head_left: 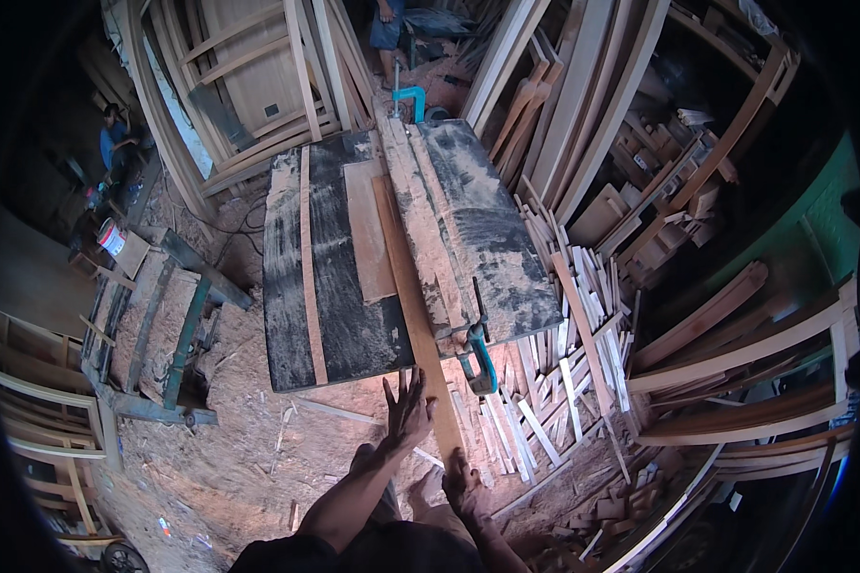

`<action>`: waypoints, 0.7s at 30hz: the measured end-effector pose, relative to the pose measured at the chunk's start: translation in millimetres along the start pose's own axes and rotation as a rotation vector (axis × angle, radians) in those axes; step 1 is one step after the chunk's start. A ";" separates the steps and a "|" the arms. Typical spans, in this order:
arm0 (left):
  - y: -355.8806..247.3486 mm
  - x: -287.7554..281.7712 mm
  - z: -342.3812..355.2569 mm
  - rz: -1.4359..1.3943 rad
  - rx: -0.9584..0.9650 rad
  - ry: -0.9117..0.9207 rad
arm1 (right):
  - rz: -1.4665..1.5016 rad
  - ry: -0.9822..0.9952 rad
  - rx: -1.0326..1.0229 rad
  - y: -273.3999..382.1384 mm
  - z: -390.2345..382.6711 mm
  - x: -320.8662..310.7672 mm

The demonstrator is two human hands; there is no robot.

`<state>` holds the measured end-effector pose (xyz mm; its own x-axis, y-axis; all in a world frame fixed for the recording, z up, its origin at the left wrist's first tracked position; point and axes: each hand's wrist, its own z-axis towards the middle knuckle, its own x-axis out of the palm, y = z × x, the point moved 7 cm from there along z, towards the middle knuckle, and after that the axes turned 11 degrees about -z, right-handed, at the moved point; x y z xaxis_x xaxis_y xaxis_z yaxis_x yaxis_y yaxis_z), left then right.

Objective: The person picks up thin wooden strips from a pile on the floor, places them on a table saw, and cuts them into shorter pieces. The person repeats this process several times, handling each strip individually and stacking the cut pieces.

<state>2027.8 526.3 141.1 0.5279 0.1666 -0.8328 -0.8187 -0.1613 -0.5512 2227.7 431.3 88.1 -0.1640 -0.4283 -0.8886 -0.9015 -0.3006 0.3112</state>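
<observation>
Sawdust and offcuts cover the workshop floor in the head view, with stacked timber leaning all around the black, dust-streaked flat-topped worktable before you. Your workpiece, a long narrow brown wooden board, lies across the table's near edge, partly on the top and partly jutting out toward your body. Its long axis runs away from you, leaning slightly left, so one end points to the table's far edge and the other to your right side. It lies close along the left side of a pale, straight wooden fence, which a teal metal C-clamp grips at the near edge.

Your right hand is in line with that axis, its fingers curled around the board's near end, and the rest of the board lies straight ahead of it. Your left hand sits farther forward, closer to the table's near edge, just left of the board. Its fingers are spread and point toward the table, grasping nothing; you cannot tell whether the thumb touches the board's side.
</observation>
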 end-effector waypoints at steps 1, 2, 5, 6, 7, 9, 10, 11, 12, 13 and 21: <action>-1.5 -0.7 -0.3 0.011 0.021 -0.012 | 0.038 0.012 0.007 -1.7 1.7 3.2; -1.9 -0.8 1.8 0.020 0.040 -0.015 | 0.053 0.010 0.006 -2.1 3.3 4.6; 4.0 -0.3 14.4 0.024 0.014 0.009 | 0.064 0.003 -0.005 1.3 7.6 -2.1; 6.2 0.6 17.6 0.035 -0.006 0.036 | 0.065 0.012 -0.003 5.0 9.0 -6.9; 6.6 -0.9 20.4 0.044 -0.005 0.033 | 0.070 0.040 0.008 7.6 10.8 -12.5; 6.6 -3.8 27.1 0.074 0.006 0.023 | 0.096 0.091 0.055 12.0 16.7 -26.0; 7.8 -4.0 30.1 0.094 -0.001 0.037 | 0.121 0.120 0.092 13.9 18.8 -31.5; 9.3 -4.9 33.1 0.110 -0.006 0.045 | 0.148 0.144 0.128 16.1 22.2 -35.5; 9.6 -8.0 37.0 0.143 0.012 0.020 | 0.151 0.162 0.132 19.4 26.5 -38.3; 13.4 -7.8 41.1 0.106 -0.011 0.045 | 0.156 0.175 0.137 21.5 30.6 -39.8; 36.0 -16.8 81.5 0.053 -0.023 0.016 | 0.162 0.057 0.024 34.4 74.9 -38.0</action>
<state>1971.0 597.0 139.5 0.4875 0.1419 -0.8615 -0.8404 -0.1914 -0.5071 2173.0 501.0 107.4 -0.2855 -0.5173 -0.8068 -0.8745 -0.2037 0.4401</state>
